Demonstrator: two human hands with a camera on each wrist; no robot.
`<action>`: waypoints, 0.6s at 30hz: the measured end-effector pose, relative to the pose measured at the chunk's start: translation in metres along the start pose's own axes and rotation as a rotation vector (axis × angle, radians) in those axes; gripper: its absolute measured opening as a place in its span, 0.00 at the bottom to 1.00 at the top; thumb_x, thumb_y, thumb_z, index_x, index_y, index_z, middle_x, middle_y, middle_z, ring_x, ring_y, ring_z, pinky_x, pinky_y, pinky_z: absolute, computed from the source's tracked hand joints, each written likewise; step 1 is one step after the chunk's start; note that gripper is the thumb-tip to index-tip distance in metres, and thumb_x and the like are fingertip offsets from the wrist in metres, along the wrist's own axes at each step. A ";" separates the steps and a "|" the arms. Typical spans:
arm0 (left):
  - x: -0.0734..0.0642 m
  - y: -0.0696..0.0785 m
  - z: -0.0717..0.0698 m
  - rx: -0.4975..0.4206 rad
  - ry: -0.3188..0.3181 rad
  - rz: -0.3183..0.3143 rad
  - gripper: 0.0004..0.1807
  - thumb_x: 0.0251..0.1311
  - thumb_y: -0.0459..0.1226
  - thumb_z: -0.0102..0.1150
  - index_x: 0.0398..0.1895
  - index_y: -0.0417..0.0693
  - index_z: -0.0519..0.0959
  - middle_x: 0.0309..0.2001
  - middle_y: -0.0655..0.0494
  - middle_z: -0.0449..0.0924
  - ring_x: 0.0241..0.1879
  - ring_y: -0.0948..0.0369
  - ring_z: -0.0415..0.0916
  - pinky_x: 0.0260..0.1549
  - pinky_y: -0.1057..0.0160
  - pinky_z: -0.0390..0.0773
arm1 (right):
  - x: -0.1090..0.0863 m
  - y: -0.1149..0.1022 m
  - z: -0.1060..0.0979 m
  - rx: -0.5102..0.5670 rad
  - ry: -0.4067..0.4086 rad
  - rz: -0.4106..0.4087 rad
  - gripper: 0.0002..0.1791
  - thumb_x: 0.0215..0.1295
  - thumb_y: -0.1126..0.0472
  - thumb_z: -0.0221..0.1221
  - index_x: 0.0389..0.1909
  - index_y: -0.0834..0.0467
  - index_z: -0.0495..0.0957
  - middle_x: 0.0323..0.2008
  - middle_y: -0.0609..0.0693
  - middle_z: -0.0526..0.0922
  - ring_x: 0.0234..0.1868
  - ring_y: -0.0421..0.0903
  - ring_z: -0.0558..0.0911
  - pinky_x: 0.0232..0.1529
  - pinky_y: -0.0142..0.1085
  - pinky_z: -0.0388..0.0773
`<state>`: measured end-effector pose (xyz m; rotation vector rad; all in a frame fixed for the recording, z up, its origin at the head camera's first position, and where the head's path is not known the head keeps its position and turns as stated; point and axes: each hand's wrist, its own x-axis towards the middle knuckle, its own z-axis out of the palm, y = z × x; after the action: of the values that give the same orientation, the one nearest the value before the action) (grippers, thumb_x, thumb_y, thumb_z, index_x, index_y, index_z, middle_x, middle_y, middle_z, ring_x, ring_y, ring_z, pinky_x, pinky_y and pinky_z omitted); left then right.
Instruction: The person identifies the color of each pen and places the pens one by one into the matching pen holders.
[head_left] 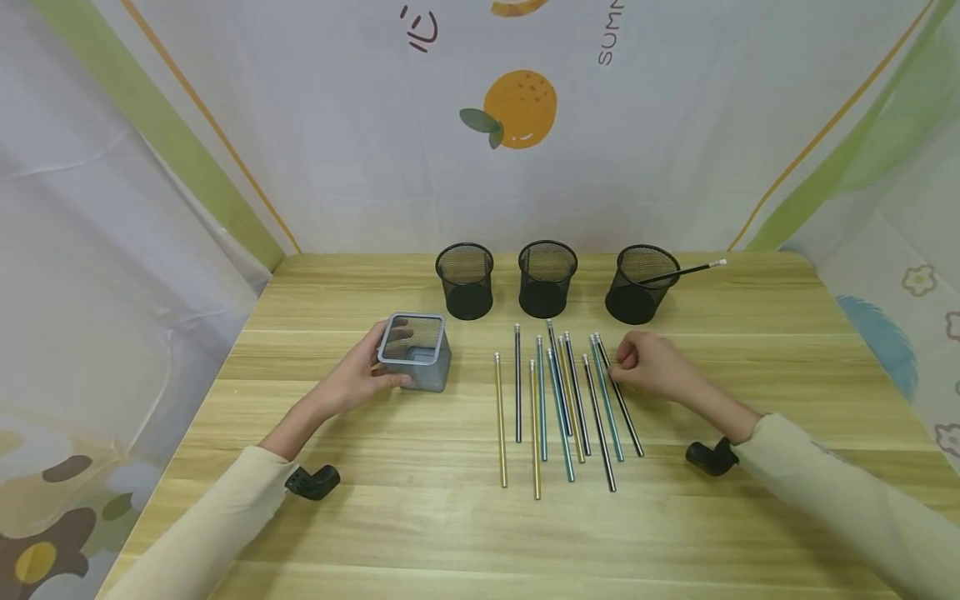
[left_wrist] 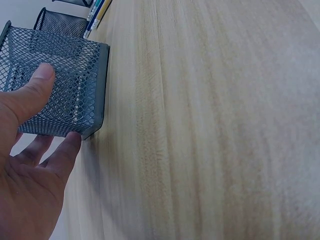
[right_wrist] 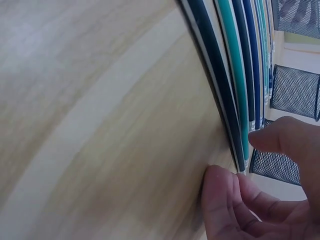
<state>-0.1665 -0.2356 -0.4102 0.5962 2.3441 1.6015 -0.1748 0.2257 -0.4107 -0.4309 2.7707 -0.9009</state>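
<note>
My left hand grips a square grey mesh pencil holder, with the thumb across one side in the left wrist view. My right hand is at the eraser end of the rightmost black pencil, which lies on the table. In the right wrist view, the thumb and fingertips are apart around that end, with a teal pencil right beside it. Several yellow, teal, dark blue and black pencils lie in a loose row to the left, white erasers pointing away from me.
Three round black mesh cups stand along the back: left, middle and right. A black pencil leans in the right one. The wooden table ends at a printed cloth backdrop.
</note>
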 end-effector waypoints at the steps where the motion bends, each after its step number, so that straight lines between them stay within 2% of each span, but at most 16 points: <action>1: 0.000 0.000 0.000 0.001 0.000 -0.001 0.47 0.57 0.20 0.68 0.77 0.38 0.53 0.72 0.34 0.60 0.69 0.37 0.62 0.62 0.41 0.71 | 0.000 -0.001 0.000 -0.007 0.000 -0.002 0.10 0.59 0.62 0.67 0.33 0.64 0.77 0.27 0.51 0.78 0.28 0.47 0.75 0.32 0.39 0.76; 9: 0.000 0.000 0.000 -0.001 -0.001 0.000 0.47 0.57 0.20 0.68 0.77 0.38 0.53 0.71 0.33 0.60 0.69 0.37 0.62 0.63 0.41 0.70 | 0.002 -0.006 0.003 -0.053 0.009 0.007 0.08 0.55 0.65 0.65 0.28 0.63 0.74 0.23 0.49 0.75 0.24 0.45 0.73 0.28 0.37 0.73; 18: 0.000 -0.001 0.000 -0.007 -0.001 0.000 0.48 0.57 0.19 0.68 0.77 0.38 0.53 0.72 0.34 0.60 0.69 0.38 0.62 0.63 0.42 0.70 | 0.003 -0.008 0.001 -0.074 0.008 0.010 0.08 0.52 0.66 0.66 0.26 0.63 0.75 0.23 0.50 0.77 0.23 0.45 0.74 0.26 0.37 0.74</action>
<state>-0.1664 -0.2360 -0.4109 0.5953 2.3369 1.6077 -0.1760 0.2182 -0.4074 -0.4258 2.8182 -0.8015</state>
